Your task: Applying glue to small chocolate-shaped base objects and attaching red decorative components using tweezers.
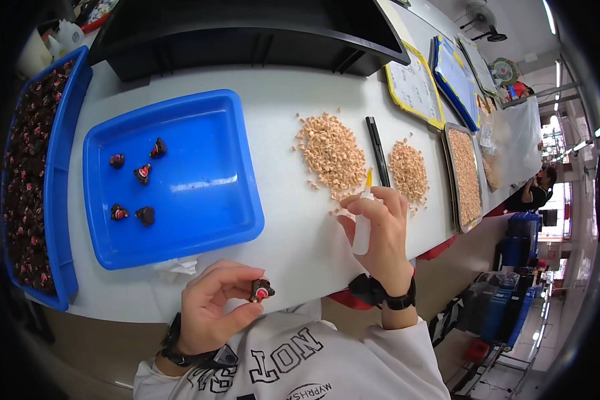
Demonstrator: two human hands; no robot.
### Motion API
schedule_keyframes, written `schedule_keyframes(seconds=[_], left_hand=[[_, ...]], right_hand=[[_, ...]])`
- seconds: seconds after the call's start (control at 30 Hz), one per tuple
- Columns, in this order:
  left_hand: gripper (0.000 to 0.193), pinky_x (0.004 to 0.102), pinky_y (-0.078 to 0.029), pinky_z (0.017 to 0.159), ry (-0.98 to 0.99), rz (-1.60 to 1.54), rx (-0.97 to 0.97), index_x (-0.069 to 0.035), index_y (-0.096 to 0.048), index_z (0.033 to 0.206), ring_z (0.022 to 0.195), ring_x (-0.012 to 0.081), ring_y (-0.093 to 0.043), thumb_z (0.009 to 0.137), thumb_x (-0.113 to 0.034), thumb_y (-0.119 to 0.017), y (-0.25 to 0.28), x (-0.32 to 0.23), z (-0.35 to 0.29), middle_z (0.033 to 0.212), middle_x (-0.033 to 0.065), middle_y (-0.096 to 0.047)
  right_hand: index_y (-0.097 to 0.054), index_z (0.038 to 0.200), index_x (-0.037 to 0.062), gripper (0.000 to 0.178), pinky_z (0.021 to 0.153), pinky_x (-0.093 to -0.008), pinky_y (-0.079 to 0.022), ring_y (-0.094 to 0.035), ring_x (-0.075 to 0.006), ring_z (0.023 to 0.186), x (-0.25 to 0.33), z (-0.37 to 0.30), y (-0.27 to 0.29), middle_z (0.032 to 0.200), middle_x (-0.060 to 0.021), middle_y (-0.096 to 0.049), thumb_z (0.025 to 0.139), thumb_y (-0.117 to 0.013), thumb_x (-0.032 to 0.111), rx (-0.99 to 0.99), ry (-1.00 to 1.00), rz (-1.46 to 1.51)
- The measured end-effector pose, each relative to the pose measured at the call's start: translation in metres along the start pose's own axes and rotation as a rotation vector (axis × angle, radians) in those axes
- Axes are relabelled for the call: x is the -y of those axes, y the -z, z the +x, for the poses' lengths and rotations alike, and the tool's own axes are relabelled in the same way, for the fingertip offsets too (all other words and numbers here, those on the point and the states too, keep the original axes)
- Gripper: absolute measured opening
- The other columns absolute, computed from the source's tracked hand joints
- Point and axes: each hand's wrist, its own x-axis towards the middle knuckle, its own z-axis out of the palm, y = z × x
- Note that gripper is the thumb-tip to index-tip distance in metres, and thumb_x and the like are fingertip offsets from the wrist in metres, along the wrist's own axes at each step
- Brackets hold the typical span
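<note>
Between the thumb and fingers of my left hand is a small dark brown figurine with a red and white patch, held at the table's near edge. My right hand is wrapped round a small white squeeze bottle, whose thin yellow nozzle points up and away from me. Just beyond that bottle lies a heap of small beige pieces. Several similar brown figurines are scattered in a shallow blue tray to the left.
A deep blue bin full of brown figurines stands at far left. A large black bin sits at the back. A black pen-like stick separates the beige heap from a smaller pile. At right is a tray of beige pieces.
</note>
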Motion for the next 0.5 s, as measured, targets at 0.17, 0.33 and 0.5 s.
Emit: schedule_keyframes(seconds=[0.17,0.33,0.5], left_hand=[[0.039,0.0293,-0.053,0.082,0.017,0.014,0.027,0.007,-0.057,0.113,0.094,0.0184,-0.062,0.075,0.009,-0.066,-0.001,0.001,0.003,0.107,0.0127,-0.055],[0.048,0.0286,-0.053,0.081,0.175,0.05,0.08,0.004,-0.055,0.121,0.093,0.0179,-0.063,0.076,0.006,-0.069,-0.002,-0.005,0.001,0.107,0.0119,-0.057],[0.059,0.0275,-0.054,0.08,0.164,0.132,0.391,0.002,-0.048,0.13,0.093,0.0182,-0.064,0.076,0.003,-0.072,0.002,-0.013,0.008,0.104,0.0137,-0.06]], right_hand=[[-0.059,0.088,0.01,0.029,0.079,-0.0382,-0.038,-0.054,-0.0253,0.088,-0.003,0.001,-0.007,0.083,-0.0034,-0.058,0.061,-0.065,0.0,0.069,0.05,0.024],[-0.059,0.081,0.0127,0.02,0.078,-0.0382,-0.04,-0.053,-0.0237,0.085,0.029,-0.008,0.015,0.082,-0.0016,-0.061,0.062,-0.065,0.011,0.079,0.049,0.201],[-0.06,0.08,0.0151,0.017,0.076,-0.0392,-0.047,-0.055,-0.0226,0.083,0.078,-0.009,0.007,0.09,-0.0069,-0.062,0.064,-0.065,0.018,0.055,0.243,0.376]])
